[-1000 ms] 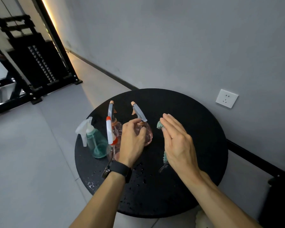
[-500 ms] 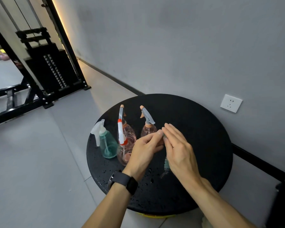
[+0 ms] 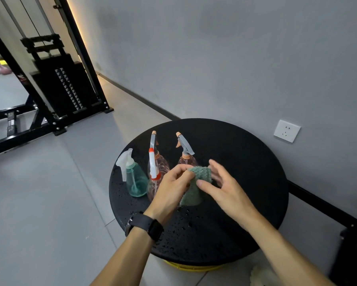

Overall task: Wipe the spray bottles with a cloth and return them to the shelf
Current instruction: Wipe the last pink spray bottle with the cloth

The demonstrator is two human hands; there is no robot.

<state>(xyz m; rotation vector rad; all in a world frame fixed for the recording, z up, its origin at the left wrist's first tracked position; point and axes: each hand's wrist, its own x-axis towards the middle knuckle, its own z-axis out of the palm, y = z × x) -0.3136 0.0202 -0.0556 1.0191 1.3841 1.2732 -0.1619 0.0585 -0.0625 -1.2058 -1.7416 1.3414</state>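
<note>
Several spray bottles stand on a round black table point(image 3: 245, 162): a teal bottle point(image 3: 135, 181) with a white trigger at the left, a pink bottle point(image 3: 153, 178) with a red-and-white trigger beside it, another pink one point(image 3: 158, 159) behind that, and a pink bottle point(image 3: 185, 157) with a grey trigger further right. My left hand point(image 3: 172, 188) pinches the top of a green cloth point(image 3: 196, 185) that hangs in front of the bottles. My right hand point(image 3: 225, 188) holds the cloth's right side, thumb on its front and fingers spread behind it.
Water drops speckle the table's near half. A grey wall with a white socket point(image 3: 287, 131) runs behind and to the right. A black weight machine point(image 3: 55, 87) stands on the floor at the far left. Something yellow point(image 3: 185, 266) shows under the table's front edge.
My left hand let go of the grey-trigger pink bottle and moved to the cloth. Both hands have lifted the cloth off the table and now hold it up between them.
</note>
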